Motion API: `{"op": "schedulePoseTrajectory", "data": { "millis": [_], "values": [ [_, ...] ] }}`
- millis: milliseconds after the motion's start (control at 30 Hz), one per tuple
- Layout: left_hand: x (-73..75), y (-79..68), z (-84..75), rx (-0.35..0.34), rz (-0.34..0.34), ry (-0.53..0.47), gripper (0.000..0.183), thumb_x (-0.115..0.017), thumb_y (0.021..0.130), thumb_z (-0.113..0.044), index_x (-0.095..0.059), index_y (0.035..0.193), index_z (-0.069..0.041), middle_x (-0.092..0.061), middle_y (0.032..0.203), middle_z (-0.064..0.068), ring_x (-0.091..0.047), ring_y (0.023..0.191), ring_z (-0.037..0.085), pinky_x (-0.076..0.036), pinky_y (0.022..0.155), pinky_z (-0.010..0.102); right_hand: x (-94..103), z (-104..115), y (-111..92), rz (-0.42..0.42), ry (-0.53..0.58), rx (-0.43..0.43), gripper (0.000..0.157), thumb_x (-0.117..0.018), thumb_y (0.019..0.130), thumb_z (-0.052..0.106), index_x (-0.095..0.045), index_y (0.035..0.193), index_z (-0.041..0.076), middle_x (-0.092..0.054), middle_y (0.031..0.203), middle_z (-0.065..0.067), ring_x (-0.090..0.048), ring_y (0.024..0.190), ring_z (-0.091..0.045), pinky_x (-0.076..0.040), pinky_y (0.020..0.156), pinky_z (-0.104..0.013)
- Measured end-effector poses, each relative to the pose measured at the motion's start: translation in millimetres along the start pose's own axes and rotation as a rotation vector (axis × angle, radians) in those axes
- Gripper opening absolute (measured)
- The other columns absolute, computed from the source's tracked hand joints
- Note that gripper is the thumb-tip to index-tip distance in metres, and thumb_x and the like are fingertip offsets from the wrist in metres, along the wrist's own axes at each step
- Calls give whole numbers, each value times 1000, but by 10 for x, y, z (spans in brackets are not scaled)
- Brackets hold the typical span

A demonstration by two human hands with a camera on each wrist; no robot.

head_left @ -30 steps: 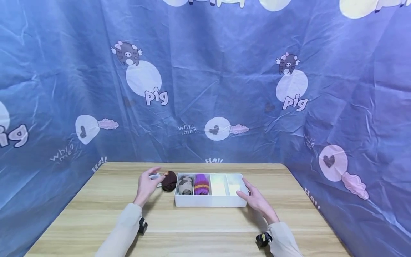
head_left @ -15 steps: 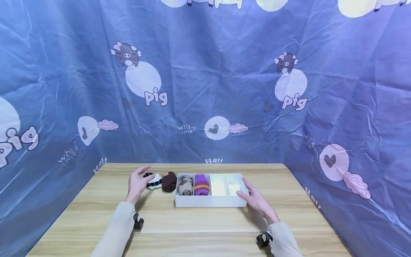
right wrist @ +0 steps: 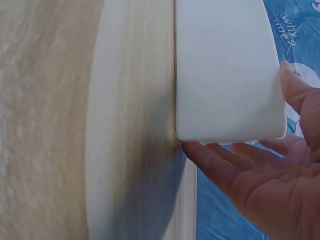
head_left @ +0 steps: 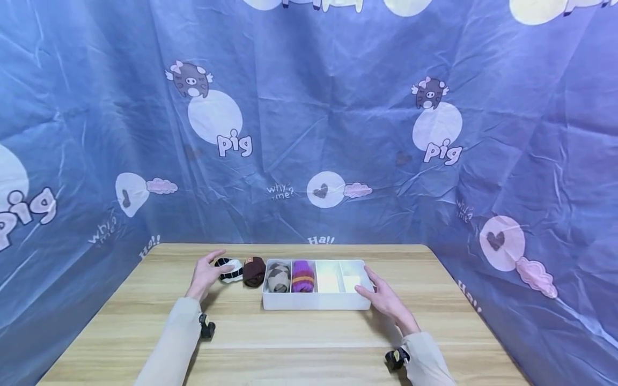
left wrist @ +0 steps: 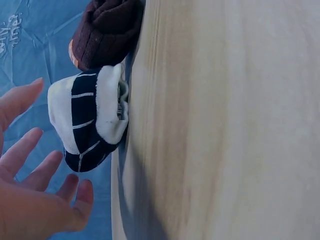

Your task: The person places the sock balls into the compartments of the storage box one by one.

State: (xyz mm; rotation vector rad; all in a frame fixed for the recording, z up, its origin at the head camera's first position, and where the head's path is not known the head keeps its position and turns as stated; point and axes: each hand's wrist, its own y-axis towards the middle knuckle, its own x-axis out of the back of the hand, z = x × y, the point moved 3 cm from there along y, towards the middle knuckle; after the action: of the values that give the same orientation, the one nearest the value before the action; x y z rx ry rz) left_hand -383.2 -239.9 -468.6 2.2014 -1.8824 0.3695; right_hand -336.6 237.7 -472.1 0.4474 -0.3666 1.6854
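Note:
A rolled black-and-white sock [head_left: 230,270] rests on the table left of a rolled dark brown sock [head_left: 254,272]. My left hand [head_left: 205,276] is beside the black-and-white sock with fingers spread. In the left wrist view, a gap shows between that sock [left wrist: 87,117] and my left fingertips [left wrist: 52,160]. To the right stands a white divided box [head_left: 316,302]. A grey argyle rolled sock [head_left: 278,279] fills its leftmost compartment, and a purple striped one [head_left: 303,277] the compartment beside it. My right hand [head_left: 386,297] holds the box's right end, thumb at the rim, fingers along the end wall [right wrist: 220,162].
The light wooden table [head_left: 289,348] ends at a blue printed cloth [head_left: 294,134] behind and at both sides. Two compartments [head_left: 329,277] at the right of the box hold no socks. A black wrist camera [head_left: 206,326] sits on my left wrist, another [head_left: 397,359] on my right.
My left hand has moved left, away from the brown sock, uncovering more of the black-and-white sock, and then nearly stopped. My right hand and the box have stayed in place.

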Motion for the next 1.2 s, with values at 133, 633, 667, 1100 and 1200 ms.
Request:
{"op": "schedulePoseTrajectory", "data": {
  "millis": [133, 633, 667, 1100, 1200],
  "values": [
    [-10, 18, 23, 5, 13, -5, 72, -76, 82, -13, -44, 146, -5, -28, 158, 20, -17, 147, 43, -11, 119, 60, -7, -6, -9, -2, -1, 7, 81, -61, 97, 29, -13, 156, 1, -13, 160, -25, -19, 145, -45, -18, 118, -53],
    [-134, 72, 119, 19, 27, 8, 73, -76, 84, -16, -41, 147, -5, -42, 145, 26, -44, 127, 40, -32, 112, 53, -20, -12, -24, -13, -29, 17, 79, -61, 97, 28, -17, 155, 0, -16, 159, -27, -20, 144, -46, -19, 118, -56],
    [-135, 76, 118, 14, 27, 12, 73, -75, 84, -15, -41, 147, -5, -42, 144, 26, -45, 126, 40, -33, 111, 52, -19, -1, -23, -13, -22, 17, 79, -62, 97, 28, -17, 155, 0, -16, 159, -27, -20, 144, -47, -19, 118, -56],
    [-112, 95, 116, -23, -3, 41, 68, -78, 80, -11, -49, 142, -5, -49, 139, 26, -50, 120, 37, -44, 97, 39, -21, -5, 4, -12, -7, 11, 80, -62, 96, 28, -16, 155, 1, -14, 160, -26, -18, 145, -46, -18, 118, -55],
    [-96, 93, 113, -30, -16, 56, 66, -78, 80, -11, -51, 140, -5, -49, 139, 26, -49, 120, 38, -44, 96, 38, -27, -19, 9, -12, -13, 7, 80, -62, 96, 30, -16, 156, 2, -15, 160, -25, -17, 146, -44, -16, 119, -54]
  ]
}}
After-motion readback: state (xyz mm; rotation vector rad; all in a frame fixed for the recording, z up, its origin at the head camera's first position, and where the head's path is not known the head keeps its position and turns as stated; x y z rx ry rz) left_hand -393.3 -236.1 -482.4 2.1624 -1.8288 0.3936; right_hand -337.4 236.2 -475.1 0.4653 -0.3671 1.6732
